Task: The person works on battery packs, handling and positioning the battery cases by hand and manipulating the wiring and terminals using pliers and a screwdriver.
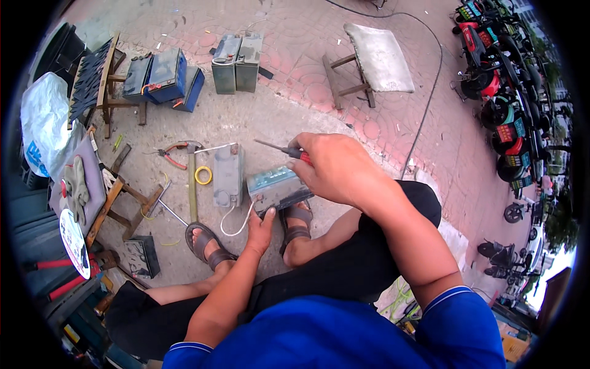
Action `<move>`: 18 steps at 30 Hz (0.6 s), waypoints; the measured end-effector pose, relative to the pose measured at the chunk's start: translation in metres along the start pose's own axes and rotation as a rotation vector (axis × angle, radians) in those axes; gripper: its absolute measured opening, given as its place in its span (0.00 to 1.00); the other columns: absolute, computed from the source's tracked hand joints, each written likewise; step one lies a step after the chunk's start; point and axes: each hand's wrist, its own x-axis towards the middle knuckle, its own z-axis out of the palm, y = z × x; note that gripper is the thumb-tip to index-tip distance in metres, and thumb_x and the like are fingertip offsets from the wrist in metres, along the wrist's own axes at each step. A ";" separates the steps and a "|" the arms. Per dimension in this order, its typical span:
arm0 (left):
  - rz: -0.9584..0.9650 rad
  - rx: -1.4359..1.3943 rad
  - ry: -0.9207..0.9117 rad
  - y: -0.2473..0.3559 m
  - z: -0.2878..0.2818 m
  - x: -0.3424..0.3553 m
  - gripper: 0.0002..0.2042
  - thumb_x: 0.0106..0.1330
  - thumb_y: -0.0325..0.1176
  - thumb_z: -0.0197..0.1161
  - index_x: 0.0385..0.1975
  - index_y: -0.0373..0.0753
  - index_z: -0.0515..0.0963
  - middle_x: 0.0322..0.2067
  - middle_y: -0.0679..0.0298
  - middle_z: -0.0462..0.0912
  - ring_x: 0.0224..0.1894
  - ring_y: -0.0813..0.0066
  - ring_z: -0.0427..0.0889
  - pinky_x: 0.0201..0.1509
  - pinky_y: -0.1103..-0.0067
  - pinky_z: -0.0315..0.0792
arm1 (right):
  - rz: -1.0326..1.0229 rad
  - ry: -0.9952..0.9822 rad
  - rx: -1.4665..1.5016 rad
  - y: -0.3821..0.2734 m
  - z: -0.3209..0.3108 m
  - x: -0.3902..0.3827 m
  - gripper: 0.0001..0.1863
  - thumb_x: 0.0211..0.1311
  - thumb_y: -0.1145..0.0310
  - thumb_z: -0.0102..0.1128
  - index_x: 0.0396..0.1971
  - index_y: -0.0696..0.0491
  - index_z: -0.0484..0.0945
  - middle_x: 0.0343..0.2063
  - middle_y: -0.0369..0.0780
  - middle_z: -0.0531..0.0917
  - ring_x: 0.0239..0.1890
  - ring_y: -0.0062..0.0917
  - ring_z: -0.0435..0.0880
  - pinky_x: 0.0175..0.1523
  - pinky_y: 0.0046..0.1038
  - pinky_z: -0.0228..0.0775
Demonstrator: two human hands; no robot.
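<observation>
A screwdriver [300, 155] with a red and black handle is gripped in my right hand [335, 165], its thin shaft pointing left. Below that hand is a tilted grey battery [268, 198] with a greenish top panel and a white wire at its near left corner. My left hand [260, 232] holds this battery by its near lower edge; some of its fingers are hidden. To the left, on the concrete, lies a second grey battery [228, 178]. Beside it are a yellow tape roll [203, 176], a hammer [192, 190] and red-handled pliers [175, 161].
Several batteries [165, 75] are grouped at the far left, and more grey ones [236, 64] stand farther back. A padded stool [381, 61] is at the far right. A wooden stool [110, 209] and bolt cutters [67, 270] sit left. Scooters [507, 111] line the right side.
</observation>
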 end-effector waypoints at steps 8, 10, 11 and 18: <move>0.010 -0.091 0.007 0.008 0.002 0.004 0.32 0.70 0.40 0.63 0.70 0.35 0.61 0.62 0.47 0.73 0.65 0.58 0.72 0.70 0.70 0.63 | 0.531 0.300 0.983 -0.017 0.144 -0.054 0.21 0.65 0.55 0.67 0.35 0.61 0.76 0.21 0.43 0.81 0.21 0.32 0.79 0.29 0.36 0.73; -0.020 -0.094 0.018 -0.002 0.001 0.007 0.34 0.70 0.42 0.63 0.71 0.34 0.59 0.63 0.45 0.72 0.66 0.56 0.71 0.70 0.69 0.62 | 0.804 0.302 1.192 -0.022 0.191 -0.073 0.21 0.65 0.56 0.67 0.37 0.63 0.76 0.26 0.43 0.83 0.27 0.28 0.81 0.34 0.33 0.74; -0.013 -0.093 0.012 -0.002 0.002 0.009 0.34 0.70 0.42 0.63 0.71 0.34 0.59 0.63 0.45 0.72 0.66 0.56 0.71 0.70 0.69 0.62 | 1.097 0.297 1.393 -0.020 0.211 -0.079 0.22 0.65 0.58 0.67 0.40 0.65 0.76 0.30 0.44 0.84 0.33 0.24 0.83 0.39 0.29 0.76; -0.012 0.014 0.048 -0.002 0.001 0.004 0.38 0.68 0.48 0.63 0.71 0.30 0.57 0.62 0.41 0.73 0.65 0.51 0.72 0.70 0.68 0.62 | 1.078 0.614 0.843 0.012 0.254 -0.056 0.42 0.48 0.55 0.80 0.55 0.69 0.71 0.39 0.50 0.86 0.37 0.36 0.87 0.39 0.33 0.80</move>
